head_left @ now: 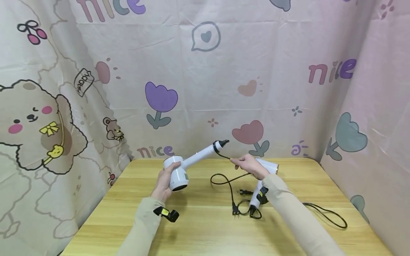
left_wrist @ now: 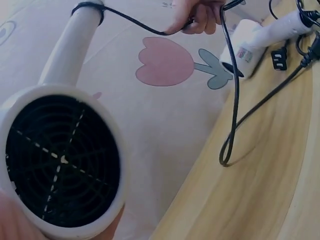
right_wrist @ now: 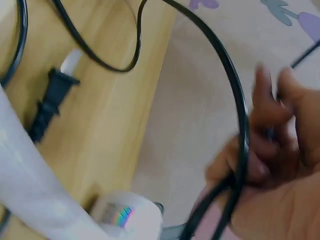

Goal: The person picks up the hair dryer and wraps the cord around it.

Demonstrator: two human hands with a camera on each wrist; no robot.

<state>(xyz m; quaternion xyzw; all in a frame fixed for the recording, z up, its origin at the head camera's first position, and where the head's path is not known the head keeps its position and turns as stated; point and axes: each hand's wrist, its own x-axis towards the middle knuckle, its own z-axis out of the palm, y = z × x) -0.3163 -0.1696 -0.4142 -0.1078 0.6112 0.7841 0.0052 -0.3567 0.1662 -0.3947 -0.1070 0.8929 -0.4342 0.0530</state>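
My left hand (head_left: pixel 163 182) grips a white hair dryer (head_left: pixel 199 157) around its barrel, raised above the table. The handle slants up to the right, and its black cord (left_wrist: pixel 134 21) loops around the handle's end. The dryer's round black grille (left_wrist: pixel 62 160) faces the left wrist camera. To the right, my right hand (head_left: pixel 250 165) pinches that cord between thumb and fingers, with a stretch running taut to the handle. More cord hangs from this hand down to a black plug (head_left: pixel 235 209) on the table.
A second white hair dryer (head_left: pixel 269 166) lies on the wooden table (head_left: pixel 205 234) behind and below my right forearm. Another black plug (head_left: pixel 245 192) rests beside its handle. A loop of black cord (head_left: pixel 333 222) lies at the right. Patterned cloth (head_left: pixel 205 71) hangs around the table.
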